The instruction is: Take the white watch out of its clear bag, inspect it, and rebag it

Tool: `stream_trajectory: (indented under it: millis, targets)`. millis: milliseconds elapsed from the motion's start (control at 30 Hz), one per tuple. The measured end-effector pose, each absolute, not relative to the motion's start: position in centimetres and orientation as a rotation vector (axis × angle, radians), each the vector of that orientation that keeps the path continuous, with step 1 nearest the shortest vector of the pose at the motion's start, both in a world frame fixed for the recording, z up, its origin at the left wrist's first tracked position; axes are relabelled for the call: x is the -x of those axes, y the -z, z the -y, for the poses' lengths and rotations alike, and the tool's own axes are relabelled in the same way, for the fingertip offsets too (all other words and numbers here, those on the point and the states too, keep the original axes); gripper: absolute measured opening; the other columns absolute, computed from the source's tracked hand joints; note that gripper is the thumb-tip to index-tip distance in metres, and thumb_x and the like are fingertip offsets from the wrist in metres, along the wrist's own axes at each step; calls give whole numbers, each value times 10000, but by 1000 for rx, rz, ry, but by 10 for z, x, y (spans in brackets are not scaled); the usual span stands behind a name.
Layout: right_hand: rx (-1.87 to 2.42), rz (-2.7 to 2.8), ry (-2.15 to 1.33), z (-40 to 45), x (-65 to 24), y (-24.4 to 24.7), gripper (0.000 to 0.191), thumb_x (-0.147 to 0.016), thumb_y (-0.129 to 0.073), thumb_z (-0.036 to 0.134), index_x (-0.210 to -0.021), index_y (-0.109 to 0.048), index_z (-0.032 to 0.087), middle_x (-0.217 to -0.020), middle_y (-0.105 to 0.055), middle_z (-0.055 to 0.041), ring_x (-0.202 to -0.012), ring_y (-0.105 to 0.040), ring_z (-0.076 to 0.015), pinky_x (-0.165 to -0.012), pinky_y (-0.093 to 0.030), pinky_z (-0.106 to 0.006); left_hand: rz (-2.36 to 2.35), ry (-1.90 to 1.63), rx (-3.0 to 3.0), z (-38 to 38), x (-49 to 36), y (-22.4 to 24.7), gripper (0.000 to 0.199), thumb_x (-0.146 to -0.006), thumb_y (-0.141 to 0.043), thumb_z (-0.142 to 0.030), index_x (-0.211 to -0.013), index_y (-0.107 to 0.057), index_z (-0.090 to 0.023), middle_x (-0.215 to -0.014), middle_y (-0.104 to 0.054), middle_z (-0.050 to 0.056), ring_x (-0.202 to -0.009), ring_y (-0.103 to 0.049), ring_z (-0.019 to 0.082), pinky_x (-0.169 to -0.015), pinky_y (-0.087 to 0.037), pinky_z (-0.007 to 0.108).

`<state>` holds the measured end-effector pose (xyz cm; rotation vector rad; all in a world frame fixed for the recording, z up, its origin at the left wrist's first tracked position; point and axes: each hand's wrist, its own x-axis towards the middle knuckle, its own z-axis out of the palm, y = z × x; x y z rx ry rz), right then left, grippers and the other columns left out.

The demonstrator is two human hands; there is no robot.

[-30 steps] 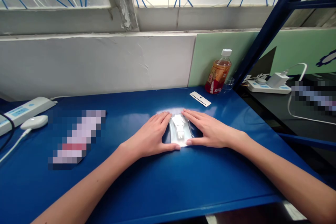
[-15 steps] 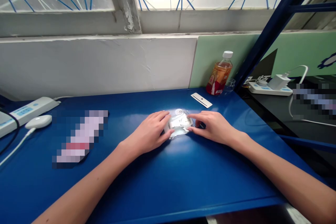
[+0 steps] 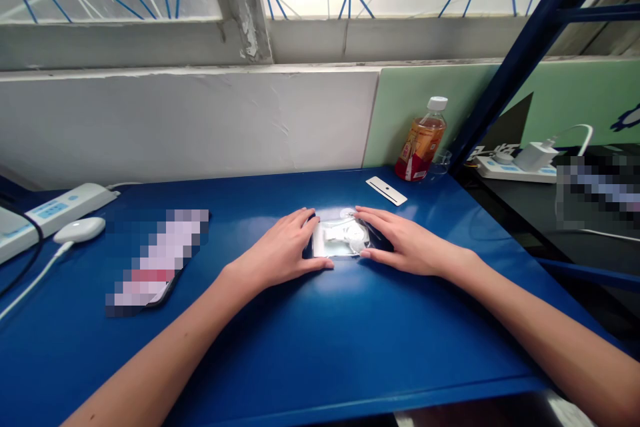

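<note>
A small clear plastic pouch (image 3: 334,233) lies flat on the blue desk, with a white corded item inside that looks like coiled earphones or a cable; glare blurs its details. At the pouch's left edge is my left hand (image 3: 283,245), its fingers stretched forward and the thumb apart along the near edge. My right hand (image 3: 403,238) spans the right side, with fingertips at the far corner and the thumb near the closer corner. Both hands are open and rest against the pouch without wrapping round it.
Behind the pouch lies a white slotted card (image 3: 387,191). A capped drink bottle (image 3: 423,140) stands by the wall. On the left are a pixelated phone-like object (image 3: 163,260), a white charging puck (image 3: 80,231) and a power strip (image 3: 60,213). A blue metal post (image 3: 525,40) rises at right.
My fingers have spread wider. Both hands have drawn back to the pouch's sides, showing more of it, and it now lies flatter. The view has shifted slightly.
</note>
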<state>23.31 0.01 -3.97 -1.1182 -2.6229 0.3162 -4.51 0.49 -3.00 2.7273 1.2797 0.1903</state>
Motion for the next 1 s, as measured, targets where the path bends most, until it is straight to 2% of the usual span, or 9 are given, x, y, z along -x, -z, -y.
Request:
stream_trajectory:
  millis: [167, 333, 600, 900, 1000]
  targets:
    - [1185, 2651, -324, -1, -233, 40, 783, -935, -459, 577, -1495, -318, 48, -1526, -372, -219, -1415, -358, -334, -1135, -361, -499, -1329, -149, -2656, -6, 47, 27, 923, -775, -546, -775, -1390, -485, -89, -1492, -411, 229, -1373, -392, 386, -1094, -362, 483]
    - [1222, 2688, -346, -1, -234, 43, 814, -944, -382, 626, -1525, -267, 67, -1558, -314, -189, -1450, -282, -323, -1161, -318, -496, -1352, -81, -2634, -7, 49, 22, 984, -752, -539, -803, -1416, -457, -82, -1506, -393, 225, -1384, -383, 371, -1100, -362, 462]
    - [1231, 2742, -276, 0, -233, 53, 848, -950, -323, 647, -1547, -188, 59, -1587, -235, -174, -1476, -198, -307, -1191, -263, -450, -1346, -114, -2635, -6, 48, 24, 911, -755, -571, -774, -1364, -511, -99, -1492, -420, 213, -1368, -407, 366, -1094, -365, 440]
    - [1193, 2705, -253, 1, -233, 59, 867, -935, -373, 652, -1553, -171, 78, -1577, -252, -191, -1468, -218, -321, -1170, -302, -479, -1317, -127, -2673, -6, 48, 25, 882, -794, -529, -765, -1387, -485, -113, -1494, -410, 225, -1371, -400, 381, -1089, -363, 482]
    - [1171, 2684, -231, 1, -233, 59, 843, -940, -384, 638, -1561, -151, 118, -1575, -264, -180, -1463, -233, -324, -1173, -276, -512, -1302, -147, -2683, -5, 49, 25, 889, -799, -537, -753, -1407, -460, -108, -1491, -414, 226, -1372, -399, 378, -1091, -362, 485]
